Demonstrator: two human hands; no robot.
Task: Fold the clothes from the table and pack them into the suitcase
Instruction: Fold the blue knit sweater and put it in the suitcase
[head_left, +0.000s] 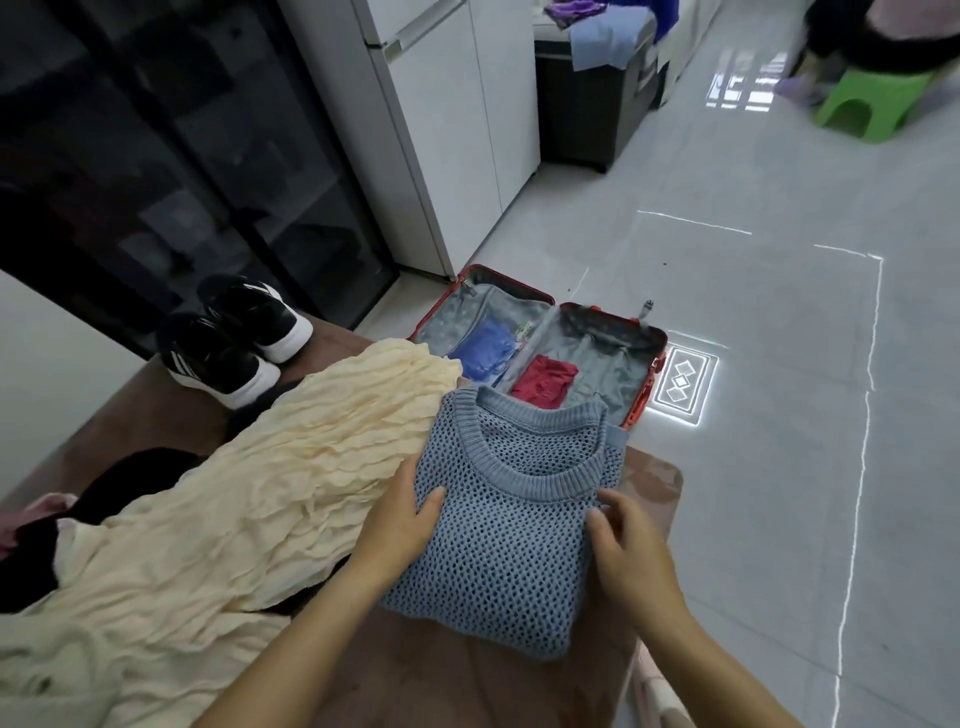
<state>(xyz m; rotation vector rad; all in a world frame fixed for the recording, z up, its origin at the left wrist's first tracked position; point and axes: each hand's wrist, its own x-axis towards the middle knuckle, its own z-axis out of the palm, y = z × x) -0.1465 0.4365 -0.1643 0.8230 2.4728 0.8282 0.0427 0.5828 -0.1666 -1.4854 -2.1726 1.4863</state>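
Biggest thing first: the brown table (156, 415) I'm standing at, with a pile waiting on it. Most of that is a big cream crinkly garment (260, 493) sprawled over the left side. Some black clothes (140, 467) poke out underneath it, and a pair of black sneakers (228, 338) is parked at the far corner. Past the table's far edge the red suitcase (658, 345) lies open on the floor (779, 415). It has a blue piece (485, 348) in the left half and a red piece (545, 382) in the right, so room left in both.

The one I'm on is the blue knit sweater (509, 545). It's folded into a neat rectangle on the table's right end, neckline facing the suitcase, left edge touching the cream thing. My hands are apart, one per side. The left hand (400, 514) clamps the left edge with the thumb on top, and the right hand (623, 540) pinches the right edge. Whatever fingers are underneath, I can't see them.

Handling-wise it's an open mesh knit, so I'd guess light, floppy and stretchy, nothing fragile. Lift it by one edge and the fold will likely sag open, and fingertips could snag the holes. I reckon the best bet is sliding both palms under the long sides, about midway. Then carry it flat down to the right half, beside the red piece.
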